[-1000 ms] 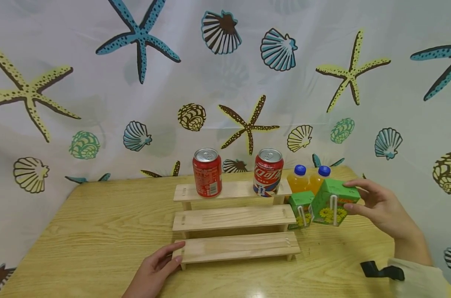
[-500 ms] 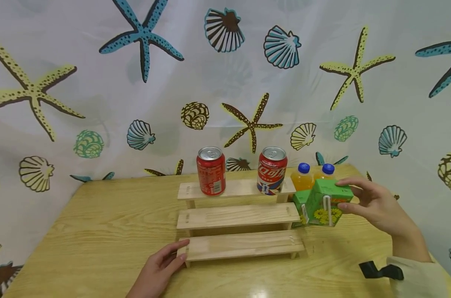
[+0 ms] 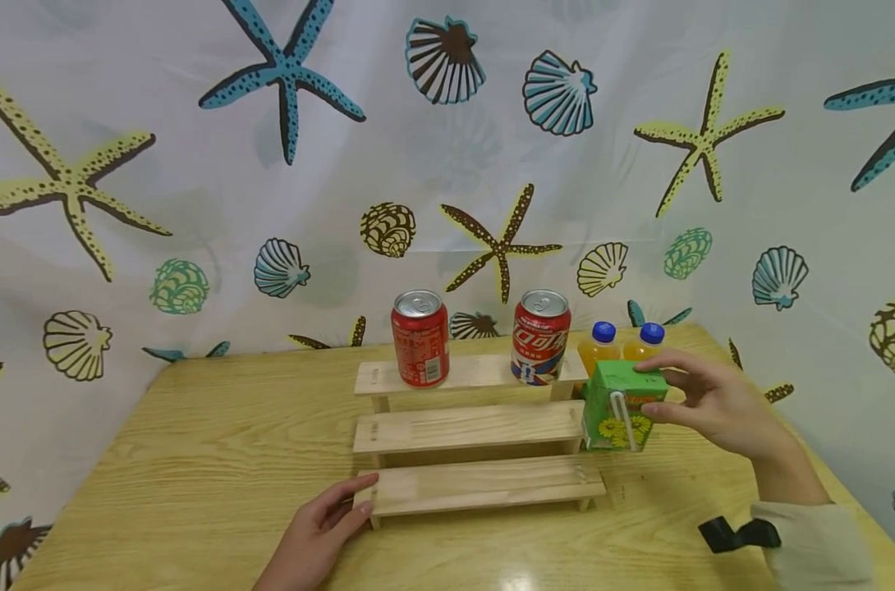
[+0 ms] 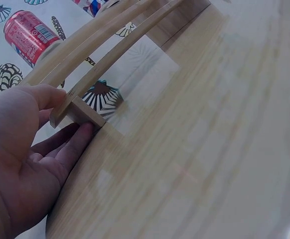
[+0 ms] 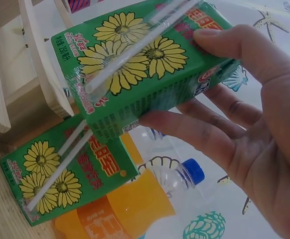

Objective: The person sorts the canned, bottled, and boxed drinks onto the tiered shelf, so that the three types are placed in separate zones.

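Pinches a green, flower-printed cardboard drink carton (image 3: 612,410) in the right hand (image 3: 702,402), apparently off the worktop (image 3: 218,443), just beside the tiered pale wooden rack (image 3: 470,427); grasps from the outer side, likely to stay clear of it. Grips the rack's lowest left end with the left hand (image 3: 318,529), presumably for steadiness. Behind the carton: a matching green carton (image 5: 60,174), two blue-capped orange-drink bottles (image 3: 598,355). Upright on the top tier, apart: two red metal cans (image 3: 421,349).

Green carton (image 3: 620,406) moved nearer shelf (image 3: 470,427), right hand (image 3: 702,404) farther left, second carton (image 5: 65,172) almost hidden in head view
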Tool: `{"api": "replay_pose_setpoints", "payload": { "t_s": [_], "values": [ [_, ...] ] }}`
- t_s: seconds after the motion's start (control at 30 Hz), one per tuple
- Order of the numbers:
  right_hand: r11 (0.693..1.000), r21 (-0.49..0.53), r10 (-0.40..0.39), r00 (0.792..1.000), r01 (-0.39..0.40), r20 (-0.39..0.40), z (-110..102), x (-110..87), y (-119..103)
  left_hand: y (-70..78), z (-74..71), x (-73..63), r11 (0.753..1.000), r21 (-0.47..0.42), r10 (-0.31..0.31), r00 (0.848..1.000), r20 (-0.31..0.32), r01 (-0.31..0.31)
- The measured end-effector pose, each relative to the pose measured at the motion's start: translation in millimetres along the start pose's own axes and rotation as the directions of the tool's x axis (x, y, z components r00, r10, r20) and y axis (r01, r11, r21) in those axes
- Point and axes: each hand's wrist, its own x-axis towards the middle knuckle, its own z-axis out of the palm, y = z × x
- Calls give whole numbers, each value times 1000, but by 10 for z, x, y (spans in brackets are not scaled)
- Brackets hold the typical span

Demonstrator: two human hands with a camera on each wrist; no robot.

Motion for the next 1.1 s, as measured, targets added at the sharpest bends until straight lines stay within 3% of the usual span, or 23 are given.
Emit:
{"api": "replay_pose_setpoints", "payload": {
  "t_s": [0.27, 1.1],
  "values": [
    [999, 35, -35, 999, 34, 31, 70, 109, 2, -3, 9, 22, 1000, -16, 12, 1000, 8, -12],
    [997, 75, -32, 997, 27, 65, 252, 298, -2, 3, 12, -3, 1000, -18, -3, 1000, -9, 3]
  ]
}}
